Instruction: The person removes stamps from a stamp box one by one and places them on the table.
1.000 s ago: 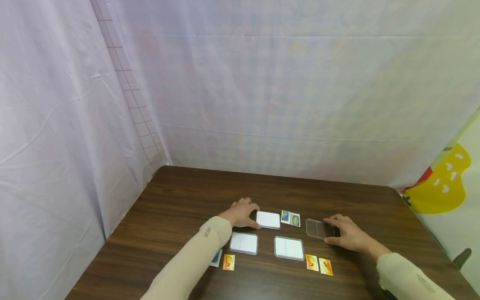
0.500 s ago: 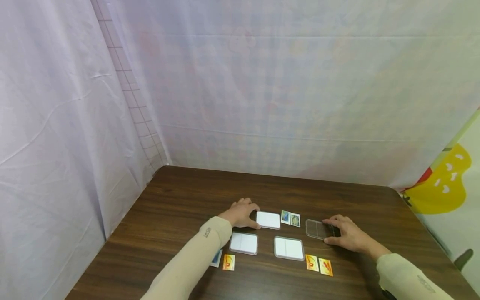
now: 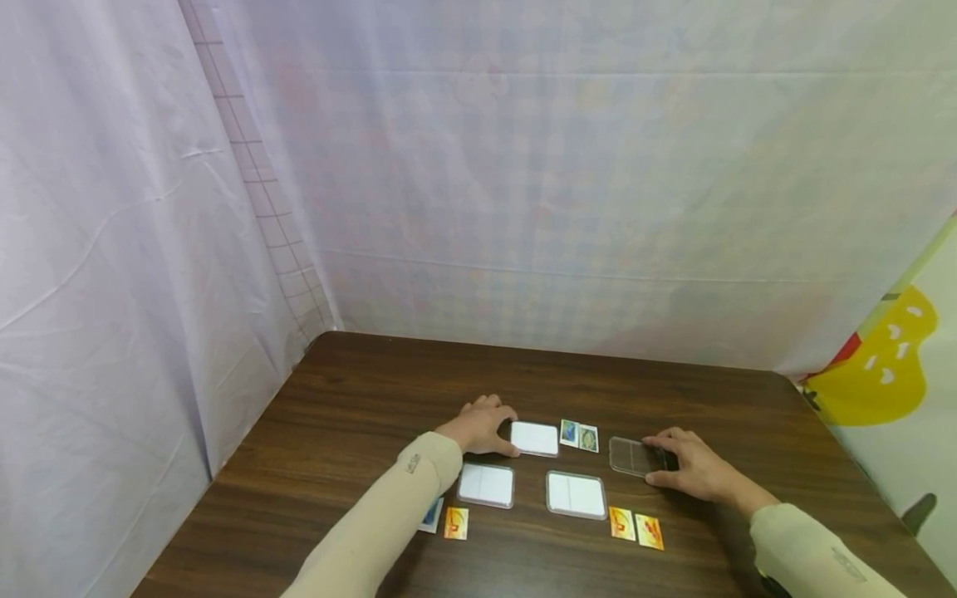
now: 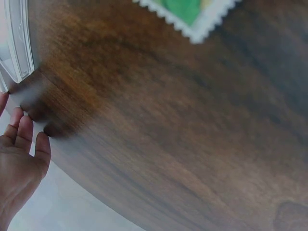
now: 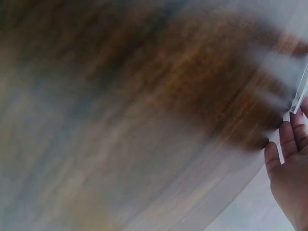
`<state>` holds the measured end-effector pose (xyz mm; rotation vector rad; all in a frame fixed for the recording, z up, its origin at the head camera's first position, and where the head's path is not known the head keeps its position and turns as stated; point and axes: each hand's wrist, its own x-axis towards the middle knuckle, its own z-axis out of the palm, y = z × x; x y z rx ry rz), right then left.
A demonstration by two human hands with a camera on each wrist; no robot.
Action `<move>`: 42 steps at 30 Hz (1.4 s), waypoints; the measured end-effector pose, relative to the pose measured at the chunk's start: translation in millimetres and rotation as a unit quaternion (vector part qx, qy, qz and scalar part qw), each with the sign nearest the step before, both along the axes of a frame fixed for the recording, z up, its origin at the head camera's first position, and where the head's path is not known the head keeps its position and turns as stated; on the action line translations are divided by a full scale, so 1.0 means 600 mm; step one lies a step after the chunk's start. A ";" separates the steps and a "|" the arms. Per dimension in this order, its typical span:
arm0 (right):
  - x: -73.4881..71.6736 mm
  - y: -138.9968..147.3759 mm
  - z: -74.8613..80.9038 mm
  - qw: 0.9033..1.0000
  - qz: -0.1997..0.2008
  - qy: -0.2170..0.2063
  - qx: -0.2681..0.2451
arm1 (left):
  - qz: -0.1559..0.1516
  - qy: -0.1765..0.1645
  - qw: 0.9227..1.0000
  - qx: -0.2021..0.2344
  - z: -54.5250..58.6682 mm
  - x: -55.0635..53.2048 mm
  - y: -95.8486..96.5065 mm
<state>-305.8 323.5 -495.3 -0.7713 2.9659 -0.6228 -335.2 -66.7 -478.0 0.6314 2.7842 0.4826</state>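
Observation:
In the head view my left hand (image 3: 481,427) grips the left end of a clear plastic case with a white insert (image 3: 534,438), thumb and index finger at its near and far corners. My right hand (image 3: 694,466) holds the right end of a transparent lid (image 3: 631,457) between thumb and fingers, low over the table. Between the hands lie two bluish-green stamps (image 3: 579,435). In the left wrist view fingertips reach the edge of the clear case (image 4: 19,43). The right wrist view catches only a sliver of the lid (image 5: 301,91) by the fingers.
Two more cases with white inserts, a left one (image 3: 486,484) and a right one (image 3: 576,495), lie nearer the person. Two orange stamps (image 3: 635,528) sit at right; another orange stamp (image 3: 457,523) and a blue stamp (image 3: 431,517), partly behind the left sleeve, at left. The brown table (image 3: 419,374) meets white curtains.

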 end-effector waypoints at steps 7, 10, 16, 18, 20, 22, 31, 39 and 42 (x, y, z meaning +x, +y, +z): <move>-0.004 -0.002 0.003 1.000 0.000 -0.001 -0.004 | -0.003 0.000 1.000 -0.004 0.003 0.001 0.000; -0.004 -0.006 0.006 1.000 -0.001 -0.002 -0.007 | -0.005 0.003 1.000 -0.007 0.003 0.002 0.000; -0.003 -0.016 0.013 1.000 0.010 0.008 -0.014 | -0.003 0.000 1.000 -0.007 -0.002 0.001 -0.002; -0.003 -0.020 0.016 1.000 0.010 0.012 -0.017 | -0.004 -0.002 1.000 -0.006 -0.001 0.002 -0.004; -0.004 -0.023 0.020 1.000 0.010 0.011 -0.020 | -0.006 -0.002 1.000 -0.004 -0.001 0.001 -0.005; -0.005 -0.026 0.022 1.000 0.007 0.011 -0.019 | -0.005 -0.003 1.000 0.000 0.000 0.001 -0.008; -0.013 -0.051 0.039 1.000 0.000 0.001 -0.013 | 0.006 -0.009 1.000 0.014 0.010 0.002 -0.017; -0.021 -0.074 0.045 1.000 -0.001 0.000 -0.011 | 0.007 0.003 0.999 0.042 0.013 0.001 -0.019; -0.023 -0.083 0.049 1.000 0.005 0.007 -0.016 | 0.003 0.008 0.999 0.052 0.017 0.002 -0.014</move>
